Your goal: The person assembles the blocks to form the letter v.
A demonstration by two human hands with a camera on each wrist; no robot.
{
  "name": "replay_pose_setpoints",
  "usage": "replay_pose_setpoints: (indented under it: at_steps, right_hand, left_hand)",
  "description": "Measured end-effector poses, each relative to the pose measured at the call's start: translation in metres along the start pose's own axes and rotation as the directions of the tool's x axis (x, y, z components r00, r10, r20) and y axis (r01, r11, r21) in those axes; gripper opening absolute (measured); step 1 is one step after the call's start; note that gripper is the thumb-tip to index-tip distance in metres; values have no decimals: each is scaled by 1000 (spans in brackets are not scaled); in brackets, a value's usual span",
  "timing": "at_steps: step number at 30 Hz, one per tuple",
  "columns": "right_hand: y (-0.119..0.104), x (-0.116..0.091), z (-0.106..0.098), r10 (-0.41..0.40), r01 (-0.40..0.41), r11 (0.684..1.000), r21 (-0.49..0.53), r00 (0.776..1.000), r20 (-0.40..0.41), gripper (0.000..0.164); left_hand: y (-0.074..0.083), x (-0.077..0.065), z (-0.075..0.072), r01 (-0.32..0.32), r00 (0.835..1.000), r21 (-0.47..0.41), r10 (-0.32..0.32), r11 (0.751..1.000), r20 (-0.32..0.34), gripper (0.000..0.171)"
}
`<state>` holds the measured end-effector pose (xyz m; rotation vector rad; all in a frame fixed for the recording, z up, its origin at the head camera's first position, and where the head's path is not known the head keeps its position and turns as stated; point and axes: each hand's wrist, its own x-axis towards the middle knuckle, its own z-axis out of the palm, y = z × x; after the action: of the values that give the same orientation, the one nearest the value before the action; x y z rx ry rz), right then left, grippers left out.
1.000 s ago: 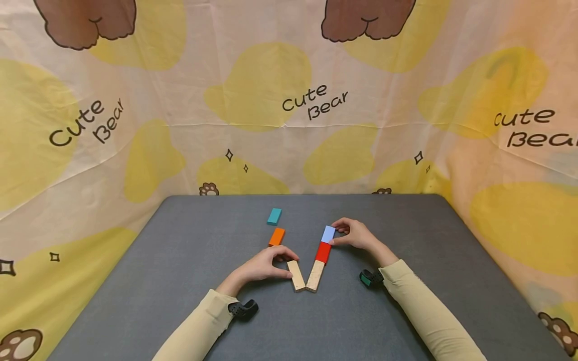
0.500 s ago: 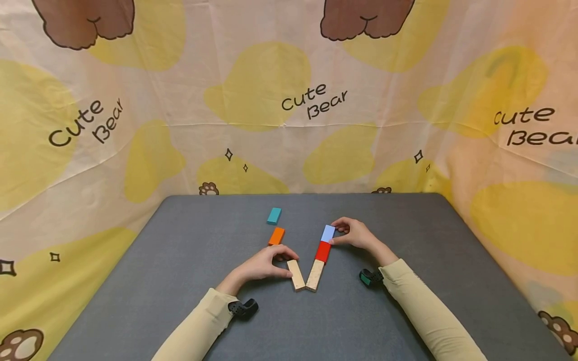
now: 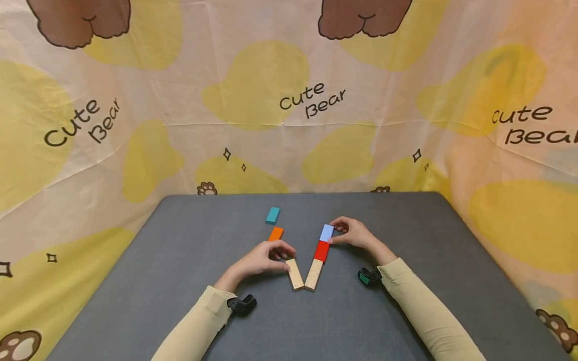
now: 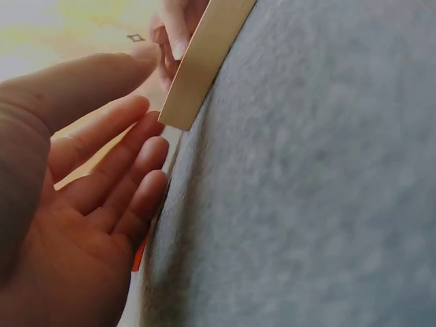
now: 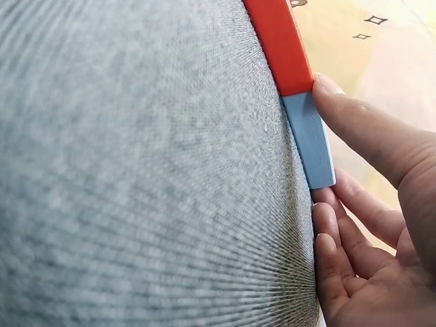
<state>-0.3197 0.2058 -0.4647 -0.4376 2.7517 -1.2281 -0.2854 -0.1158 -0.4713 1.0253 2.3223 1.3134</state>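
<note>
on the gray table [image 3: 289, 336], the left wooden block [image 3: 295, 275] and right wooden block [image 3: 313, 275] splay from near ends that almost meet. the left hand [image 3: 259, 259] has slid toward the former's far end, thumb and fingers apart, so that block seems released; whether the thumb grazes it is hard to tell. the red block [image 3: 322, 251] continues the right wooden block, then the light-blue block [image 3: 327, 232], which the right hand [image 3: 356, 234] pinches lengthwise. the orange block [image 3: 276, 233] lies past the left hand, the teal block [image 3: 273, 215] farthest.
</note>
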Motion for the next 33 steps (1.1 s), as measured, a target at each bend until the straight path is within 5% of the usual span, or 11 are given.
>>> replay_pose_setpoints:
  at_steps: [16,21,28,33]
  right_hand:
    - [1,2,-1,8,-8,1000,-4,1000,5,53]
    - [0,1,0,11,-11,1000,3,1000,9,52]
    - [0,2,1,1,-1,1000,9,1000,4,53]
    - [0,1,1,3,-3,1000,1,1000,1,53]
  left_hand:
    - [-9,4,-24,23,967,-61,-38,998,-252,38]
    - [-14,6,-32,26,964,-75,-45,997,-263,46]
    - [9,1,-44,62,969,-74,-78,995,-234,53]
    - [-15,6,-46,88,964,-68,-103,994,-244,58]
